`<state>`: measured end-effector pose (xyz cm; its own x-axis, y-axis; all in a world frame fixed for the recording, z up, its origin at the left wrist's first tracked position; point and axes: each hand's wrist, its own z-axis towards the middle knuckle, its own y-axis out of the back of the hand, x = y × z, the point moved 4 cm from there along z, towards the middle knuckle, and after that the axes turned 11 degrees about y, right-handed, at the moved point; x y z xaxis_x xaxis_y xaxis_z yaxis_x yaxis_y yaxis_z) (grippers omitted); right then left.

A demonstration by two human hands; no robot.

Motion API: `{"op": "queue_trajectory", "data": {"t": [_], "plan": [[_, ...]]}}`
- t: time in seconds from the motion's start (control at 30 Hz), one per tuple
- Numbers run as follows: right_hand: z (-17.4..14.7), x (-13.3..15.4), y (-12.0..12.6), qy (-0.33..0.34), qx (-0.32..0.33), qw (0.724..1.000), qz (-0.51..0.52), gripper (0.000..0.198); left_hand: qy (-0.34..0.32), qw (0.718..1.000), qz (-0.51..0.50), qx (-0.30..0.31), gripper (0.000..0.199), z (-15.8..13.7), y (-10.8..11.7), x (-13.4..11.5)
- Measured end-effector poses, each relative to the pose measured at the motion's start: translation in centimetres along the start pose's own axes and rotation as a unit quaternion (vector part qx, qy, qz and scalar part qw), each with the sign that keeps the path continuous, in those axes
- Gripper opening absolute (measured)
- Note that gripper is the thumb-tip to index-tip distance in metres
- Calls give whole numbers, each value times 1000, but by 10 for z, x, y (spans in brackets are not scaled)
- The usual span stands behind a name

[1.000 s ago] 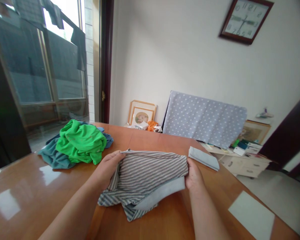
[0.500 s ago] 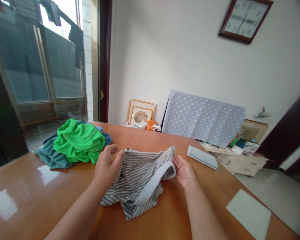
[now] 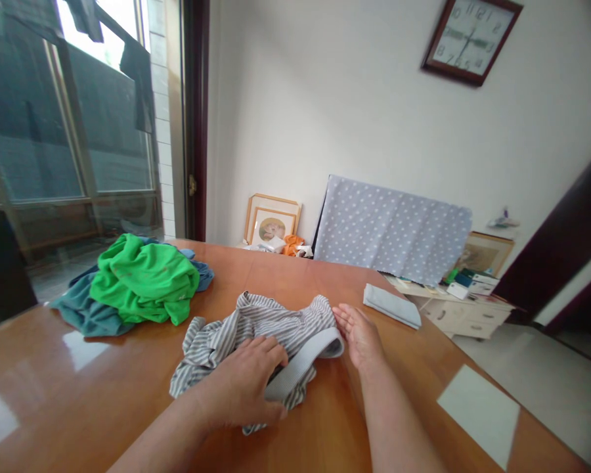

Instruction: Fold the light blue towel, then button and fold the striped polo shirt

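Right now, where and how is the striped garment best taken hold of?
Probably by the gray band of the striped garment, pinched from the right: its right end curls into a raised loop with an exposed edge, while the rest lies crumpled.

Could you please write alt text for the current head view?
A person's left hand is over a crumpled striped garment on a brown table, the right hand at its right edge. A clothes pile, green on top, lies to the left and a folded grey cloth to the right; a clock hangs on the wall.
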<state>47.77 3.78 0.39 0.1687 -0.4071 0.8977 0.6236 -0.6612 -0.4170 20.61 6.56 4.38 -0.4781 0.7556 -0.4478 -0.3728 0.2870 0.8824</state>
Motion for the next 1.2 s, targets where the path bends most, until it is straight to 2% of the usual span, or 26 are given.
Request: {"op": "queue_trajectory", "data": {"t": [0.07, 0.13, 0.2, 0.23, 0.27, 0.33, 0.4, 0.43, 0.6, 0.67, 0.77, 0.87, 0.93, 1.0, 1.03, 1.1, 1.17, 1.2], "plan": [[0, 1, 2, 5, -1, 1000, -17, 25, 11, 1000, 10, -1, 22, 2, 1, 5], [0, 2, 4, 14, -5, 999, -31, 25, 29, 999, -31, -26, 7, 4, 8, 10], [1, 4, 5, 25, -9, 999, -44, 26, 69, 986, -137, -61, 3, 7, 19, 17], [1, 4, 6, 31, -11, 998, -51, 26, 96, 970, -212, -75, 7, 8, 24, 22], [1, 5, 6, 37, -13, 998, -56, 26, 125, 943, -298, -84, 13, 9, 28, 26], [0, 6, 6, 47, -14, 996, -71, 26, 174, 861, -469, -96, 23, 10, 33, 36], [-1, 8, 4, 58, -1, 994, -94, 26, 200, 776, -587, -113, 28, 11, 36, 45], [-2, 9, 2, 63, 13, 992, -107, 26, 206, 745, -621, -127, 29, 12, 36, 50], [-15, 9, -14, 73, 100, 977, -176, 30, 259, 657, -678, -205, 25, 14, 36, 77], [-20, 5, -21, 71, 135, 968, -197, 33, 300, 622, -695, -200, 23, 14, 34, 83], [-24, -6, -28, 79, 174, 957, -219, 37, 347, 573, -725, -156, 20, 15, 32, 82], [-23, -17, -31, 105, 213, 938, -252, 32, 363, 549, -743, -121, 18, 16, 32, 79], [-22, -19, -32, 130, 236, 919, -286, 20, 366, 543, -748, -107, 18, 16, 31, 79], [-22, -15, -32, 151, 232, 913, -300, 21, 366, 543, -749, -103, 18, 16, 30, 82], [-22, -11, -31, 150, 218, 920, -290, 23, 364, 542, -751, -100, 18, 16, 29, 83], [-23, -2, -28, 118, 185, 952, -213, 23, 353, 536, -762, -86, 18, 16, 29, 83], [-26, 6, -28, 45, 161, 982, -84, 21, 329, 522, -785, -57, 19, 15, 30, 81], [-27, 9, -28, 3, 154, 988, -19, 20, 311, 514, -799, -38, 20, 15, 31, 79]]}}
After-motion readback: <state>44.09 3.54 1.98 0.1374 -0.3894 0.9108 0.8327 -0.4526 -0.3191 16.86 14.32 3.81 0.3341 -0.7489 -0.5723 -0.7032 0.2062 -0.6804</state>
